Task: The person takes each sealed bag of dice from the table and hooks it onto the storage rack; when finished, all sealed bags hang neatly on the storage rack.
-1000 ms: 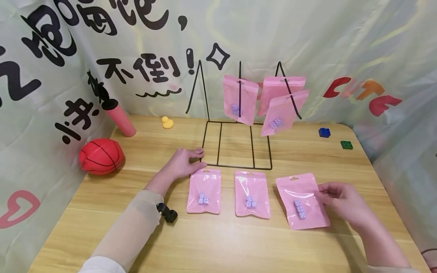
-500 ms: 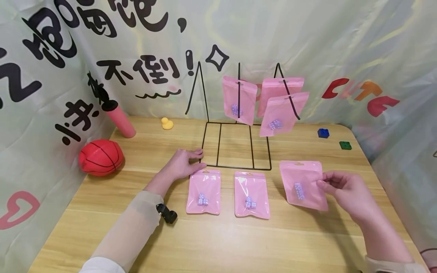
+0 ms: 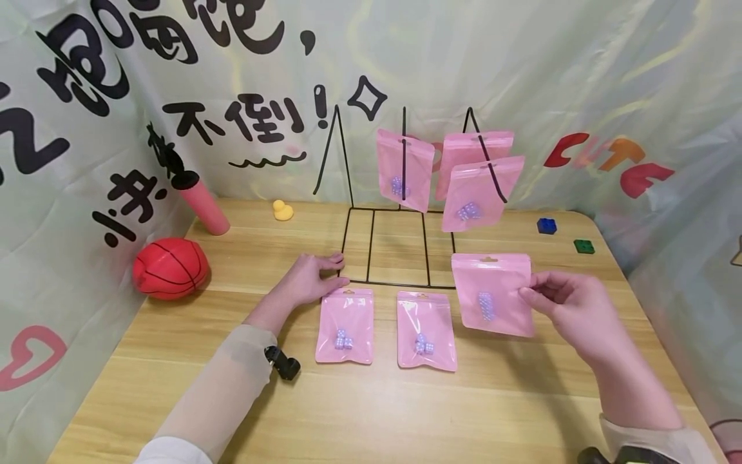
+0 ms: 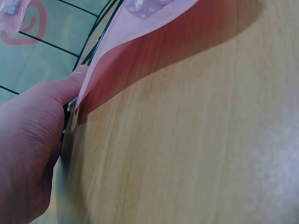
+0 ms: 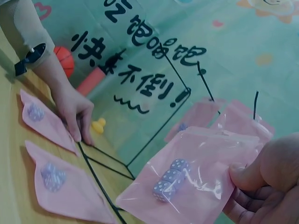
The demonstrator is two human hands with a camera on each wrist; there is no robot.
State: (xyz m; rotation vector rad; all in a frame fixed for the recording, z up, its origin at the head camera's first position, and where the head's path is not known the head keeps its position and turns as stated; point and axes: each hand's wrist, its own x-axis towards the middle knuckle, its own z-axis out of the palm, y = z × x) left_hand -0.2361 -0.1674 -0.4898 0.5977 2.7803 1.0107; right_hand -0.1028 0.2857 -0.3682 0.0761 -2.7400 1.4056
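Pink plastic pouch (image 3: 500, 277), dice (image 3: 485, 306) inside, held above the desk (image 3: 382, 412) by the front right corner of the wire rack (image 3: 400, 283). Right hand (image 3: 580, 319) grip clamped on its side edge, probably keeping the hanging hole (image 3: 489, 259) clear. Left hand (image 3: 307, 278) grip: fingers and thumb apart at the rack's front left corner, presumably steadying it. Two flat pouches (image 3: 346, 312) lie before the rack.

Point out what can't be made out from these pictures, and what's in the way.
Head view: lower part of the rear hanging zip bag, covered by the front hanging zip bag.
Head view: pip counts on the dice in the right tabletop zip bag, too small.
Left wrist view: much of the left tabletop zip bag, beyond the top edge.
Right wrist view: part of the right hand, cut off by the right edge.
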